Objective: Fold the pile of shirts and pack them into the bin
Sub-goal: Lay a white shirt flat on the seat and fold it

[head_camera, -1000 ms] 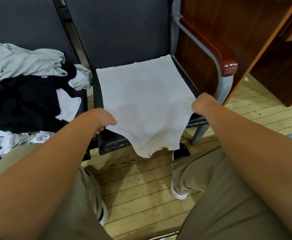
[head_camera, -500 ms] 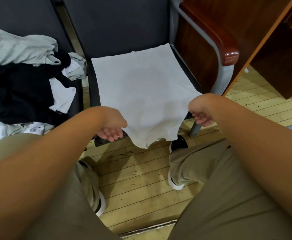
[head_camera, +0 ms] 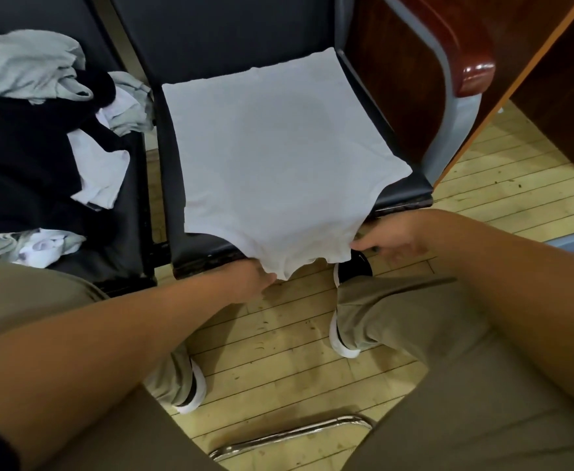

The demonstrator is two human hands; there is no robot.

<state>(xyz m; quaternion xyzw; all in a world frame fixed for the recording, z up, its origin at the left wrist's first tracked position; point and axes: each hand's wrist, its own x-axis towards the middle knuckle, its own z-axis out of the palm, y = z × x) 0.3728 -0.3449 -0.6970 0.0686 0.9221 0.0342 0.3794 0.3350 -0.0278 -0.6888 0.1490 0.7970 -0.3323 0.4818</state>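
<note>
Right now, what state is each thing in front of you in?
white shirt: spread flat on the chair seat, near end hanging over the front edge, not yet folded.
left hand: grips the left corner of the hanging end.
right hand: pinches the right corner of the hanging end.
pile of shirts: crumpled and unfolded on the neighbouring seat.

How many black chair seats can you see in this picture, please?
2. The middle seat carries the spread white shirt; the left seat carries the pile of shirts. Others may lie outside the view.
</note>
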